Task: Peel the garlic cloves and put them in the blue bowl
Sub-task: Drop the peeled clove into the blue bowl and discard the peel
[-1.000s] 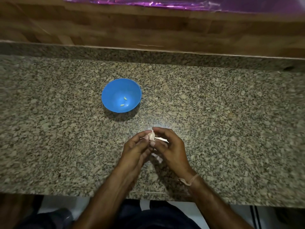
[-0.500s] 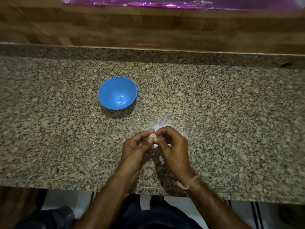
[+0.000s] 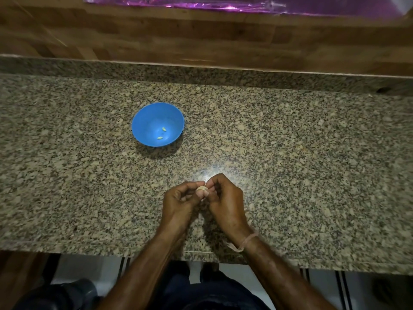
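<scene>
A small blue bowl [image 3: 145,117] stands on the granite counter [image 3: 290,153], left of centre, with two peeled garlic cloves [image 3: 164,129] lying in its bottom. Nearer the front edge, my left hand [image 3: 178,202] and my right hand [image 3: 225,202] meet fingertip to fingertip. Between them they pinch a pale garlic clove [image 3: 201,188] with skin on it. Most of the clove is hidden by the fingers. The hands are well to the lower right of the bowl.
A wooden wall panel [image 3: 201,36] rises behind the counter's granite upstand. A shiny purple sheet [image 3: 223,3] runs along the top. The counter's front edge lies just under my wrists, with the floor and my legs below it.
The loose strip of skin that stuck out to the right of the clove a second ago is out of sight now. My fingers have closed tighter round the clove. The view has shifted slightly.
</scene>
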The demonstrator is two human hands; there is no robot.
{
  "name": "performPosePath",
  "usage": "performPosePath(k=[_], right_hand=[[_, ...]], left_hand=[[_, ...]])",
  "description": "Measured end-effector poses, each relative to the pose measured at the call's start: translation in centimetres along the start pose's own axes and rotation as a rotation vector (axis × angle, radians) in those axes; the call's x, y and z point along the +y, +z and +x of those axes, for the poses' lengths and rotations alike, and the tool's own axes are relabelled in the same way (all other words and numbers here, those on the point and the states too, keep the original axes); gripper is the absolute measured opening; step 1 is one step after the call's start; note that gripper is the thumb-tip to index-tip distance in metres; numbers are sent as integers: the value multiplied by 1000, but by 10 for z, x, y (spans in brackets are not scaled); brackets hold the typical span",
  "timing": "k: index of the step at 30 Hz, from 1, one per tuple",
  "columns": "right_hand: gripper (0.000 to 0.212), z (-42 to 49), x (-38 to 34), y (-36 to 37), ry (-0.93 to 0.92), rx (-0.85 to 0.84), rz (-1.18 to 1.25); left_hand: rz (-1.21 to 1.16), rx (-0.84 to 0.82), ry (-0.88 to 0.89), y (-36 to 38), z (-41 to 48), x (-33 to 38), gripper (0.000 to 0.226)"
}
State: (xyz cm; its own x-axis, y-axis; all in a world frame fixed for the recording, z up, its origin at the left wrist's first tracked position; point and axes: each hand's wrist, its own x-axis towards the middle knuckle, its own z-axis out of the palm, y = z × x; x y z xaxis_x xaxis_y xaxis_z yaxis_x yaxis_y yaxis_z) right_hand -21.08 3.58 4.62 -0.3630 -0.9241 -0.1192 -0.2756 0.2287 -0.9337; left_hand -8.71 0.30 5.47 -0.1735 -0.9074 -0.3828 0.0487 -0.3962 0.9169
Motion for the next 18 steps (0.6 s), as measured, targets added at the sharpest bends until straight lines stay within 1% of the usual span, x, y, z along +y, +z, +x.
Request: performPosePath(k=[5,7,8,10,12,14,16,17,18], right_hand=[[14,2,3,17,-26,95,-3],[13,6,8,26,-33,120,-39],[13,8,12,28,-5,119,-28],[12,11,21,28,59,98,-10],[13,13,33,28,97,59,-66],[15,14,42,31,160,18,-107],[20,16,48,37,196,5,-155],[21,17,48,40,194,13,-195],[21,18,48,43,189,20,-233]], left_hand=[[-33,22,-62,-9,11,-8,19],[-17,50,-90,-13,18,-12,16],[18,72,-79,-17,22,-14,15],[204,113,32,-28,32,-17,14],[468,141,200,-41,45,-18,13],[695,132,324,-56,64,-23,13],[832,69,388,-67,81,-29,14],[857,35,398,-71,85,-33,18],[884,15,393,-75,86,-37,27]])
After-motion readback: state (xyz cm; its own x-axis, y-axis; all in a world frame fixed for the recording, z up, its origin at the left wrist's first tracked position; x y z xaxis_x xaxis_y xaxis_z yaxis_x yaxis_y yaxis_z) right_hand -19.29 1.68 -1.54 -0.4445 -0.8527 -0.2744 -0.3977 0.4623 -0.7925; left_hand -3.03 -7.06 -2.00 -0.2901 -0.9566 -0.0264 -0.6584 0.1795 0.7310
